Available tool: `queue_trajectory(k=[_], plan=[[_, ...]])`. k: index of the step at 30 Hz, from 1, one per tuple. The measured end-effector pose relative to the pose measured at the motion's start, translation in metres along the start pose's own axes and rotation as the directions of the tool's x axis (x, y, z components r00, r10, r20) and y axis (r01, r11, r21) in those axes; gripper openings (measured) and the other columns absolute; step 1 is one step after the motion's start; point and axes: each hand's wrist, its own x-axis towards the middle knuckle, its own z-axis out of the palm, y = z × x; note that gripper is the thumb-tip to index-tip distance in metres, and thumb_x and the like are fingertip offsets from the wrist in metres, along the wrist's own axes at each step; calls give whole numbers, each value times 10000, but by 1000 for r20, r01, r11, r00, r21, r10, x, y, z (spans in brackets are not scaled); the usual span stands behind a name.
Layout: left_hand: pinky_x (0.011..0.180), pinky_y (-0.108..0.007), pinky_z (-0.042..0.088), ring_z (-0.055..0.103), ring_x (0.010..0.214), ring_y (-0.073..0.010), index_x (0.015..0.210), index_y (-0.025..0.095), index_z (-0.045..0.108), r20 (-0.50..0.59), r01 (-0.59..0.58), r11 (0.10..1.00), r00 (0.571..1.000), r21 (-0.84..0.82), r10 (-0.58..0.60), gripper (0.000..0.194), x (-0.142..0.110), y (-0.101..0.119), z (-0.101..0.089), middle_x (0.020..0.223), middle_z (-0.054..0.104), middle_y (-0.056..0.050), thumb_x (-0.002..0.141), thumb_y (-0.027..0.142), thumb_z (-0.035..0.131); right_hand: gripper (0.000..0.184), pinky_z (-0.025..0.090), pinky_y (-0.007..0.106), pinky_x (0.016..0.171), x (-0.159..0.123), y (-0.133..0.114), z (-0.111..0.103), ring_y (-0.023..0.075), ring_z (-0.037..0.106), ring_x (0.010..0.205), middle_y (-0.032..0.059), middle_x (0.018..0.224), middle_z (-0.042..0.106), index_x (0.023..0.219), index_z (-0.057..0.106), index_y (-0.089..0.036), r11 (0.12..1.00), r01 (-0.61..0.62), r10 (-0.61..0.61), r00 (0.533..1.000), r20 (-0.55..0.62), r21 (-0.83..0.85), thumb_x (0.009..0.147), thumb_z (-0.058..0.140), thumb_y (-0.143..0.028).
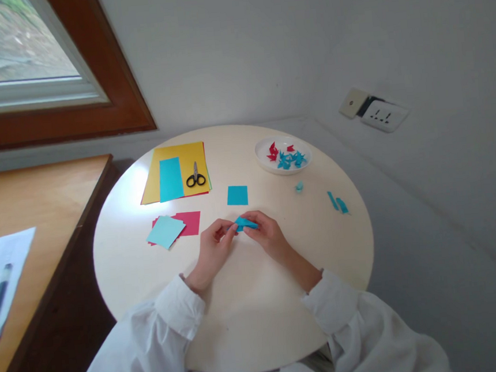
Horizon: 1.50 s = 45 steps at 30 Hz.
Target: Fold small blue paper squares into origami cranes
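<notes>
Between my two hands is a small folded piece of blue paper [246, 223], held just above the white round table [250, 313]. My left hand [216, 244] pinches its left end between thumb and fingers. On the other side, my right hand [267, 233] grips the right part, its fingers along the top edge. The fingers hide some of the folds. Just beyond the hands lies a flat blue paper square [237, 195]. Left of my left hand, a light blue square [166, 231] rests on top of red paper squares [190, 223].
Black-handled scissors [195, 176] and a blue strip [170, 179] lie on yellow sheets [152, 183] at the back left. A white plate [263, 164] holds red and blue folded paper figures. Blue scraps [338, 202] and a crumpled pale bit [299, 187] lie to the right.
</notes>
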Motion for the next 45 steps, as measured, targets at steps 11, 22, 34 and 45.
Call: queue_trajectory(k=[11, 22, 34, 45], plan=[[632, -241, 466, 590, 695, -142, 753, 153, 635, 61, -82, 997, 995, 14, 81, 122, 1, -13, 0, 752, 652, -59, 732, 270, 610, 129, 489, 286, 713, 2, 2, -1, 161, 606, 778, 33, 790, 652, 763, 605, -186, 997, 2, -8, 997, -76, -77, 715, 591, -304], [631, -230, 461, 594, 690, -139, 769, 161, 657, 128, -116, 993, 985, 25, 112, 131, 1, -13, 1, 763, 663, -57, 747, 278, 601, 141, 483, 284, 656, 4, 9, -3, 166, 604, 701, 35, 719, 662, 702, 621, -177, 995, -16, 6, 995, -96, -103, 694, 570, -308], [570, -228, 452, 612, 622, -140, 701, 142, 613, 39, 108, 992, 994, -71, -105, 141, 5, -6, 3, 648, 648, -35, 699, 282, 628, 112, 483, 276, 662, 2, 7, 0, 154, 592, 709, 26, 732, 631, 710, 602, -180, 989, 52, -81, 973, -214, -140, 718, 570, -287], [618, -248, 474, 619, 648, -147, 716, 149, 620, 1, 120, 989, 993, -84, -120, 124, 6, -2, -3, 671, 655, -36, 689, 270, 629, 91, 473, 285, 725, -2, 8, -1, 168, 591, 836, 57, 872, 621, 805, 633, -190, 973, 116, -137, 986, -95, -201, 726, 604, -222]])
